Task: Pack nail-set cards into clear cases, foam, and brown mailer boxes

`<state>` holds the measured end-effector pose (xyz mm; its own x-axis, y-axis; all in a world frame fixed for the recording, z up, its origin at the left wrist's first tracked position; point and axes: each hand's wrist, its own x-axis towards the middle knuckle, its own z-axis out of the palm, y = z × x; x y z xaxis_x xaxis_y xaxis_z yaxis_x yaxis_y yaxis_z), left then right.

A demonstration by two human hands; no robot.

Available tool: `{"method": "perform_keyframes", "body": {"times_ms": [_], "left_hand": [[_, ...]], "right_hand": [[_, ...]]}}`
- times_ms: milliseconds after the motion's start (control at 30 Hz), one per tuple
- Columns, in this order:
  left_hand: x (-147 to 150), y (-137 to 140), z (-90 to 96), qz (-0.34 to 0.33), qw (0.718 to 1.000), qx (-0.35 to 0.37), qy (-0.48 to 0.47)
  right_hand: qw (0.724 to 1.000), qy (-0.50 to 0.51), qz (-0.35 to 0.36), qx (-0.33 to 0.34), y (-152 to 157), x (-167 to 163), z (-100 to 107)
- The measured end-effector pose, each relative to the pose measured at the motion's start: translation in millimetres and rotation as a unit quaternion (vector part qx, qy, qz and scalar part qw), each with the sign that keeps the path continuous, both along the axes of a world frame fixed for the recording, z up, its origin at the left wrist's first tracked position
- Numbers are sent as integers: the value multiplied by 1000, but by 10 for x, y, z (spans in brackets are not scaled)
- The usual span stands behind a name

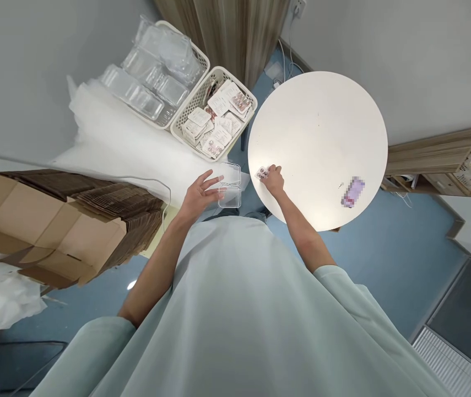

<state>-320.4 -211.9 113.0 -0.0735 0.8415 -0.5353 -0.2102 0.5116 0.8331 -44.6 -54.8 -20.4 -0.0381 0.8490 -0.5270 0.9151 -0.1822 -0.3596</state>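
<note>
My left hand [197,199] has its fingertips at the left edge of a clear plastic box [230,197], which is opened into two halves. The box hangs beyond the edge of the left table, held by those fingers, while the other fingers are spread. Over the near left part of the round white table [321,127], my right hand [275,180] is closed on small printed cards [262,173]. How many cards it pinches is hard to make out.
Left, a basket [202,55] holds clear plastic boxes, beside another basket [186,110] of printed cards. White wrapping sheet [115,138] covers that table. Folded cardboard boxes [61,226] are stacked near it. A blurred purple item [353,192] lies on the round table.
</note>
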Motion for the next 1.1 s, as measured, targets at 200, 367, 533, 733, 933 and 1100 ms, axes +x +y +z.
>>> {"method": "perform_keyframes", "body": {"times_ms": [200,367,533,733,933,1100], "left_hand": [[93,88,9,-19,1000,3,-18],[335,248,49,-63,997,9,-37],[745,462,142,-102,992,14,-72],[1322,685,277,-148,984,22,-97],[1774,811,336,-204,972,49,-103],[2035,860,388,-216,967,49,-124]], "right_hand": [[998,64,-28,5,-173,214,185],[988,126,-64,60,-342,542,592],[958,218,-149,112,-499,969,1177],[916,310,-209,147,-674,1374,1843],[917,343,-160,125,-841,1596,2212],[928,328,-112,135,-914,1773,2210]]}}
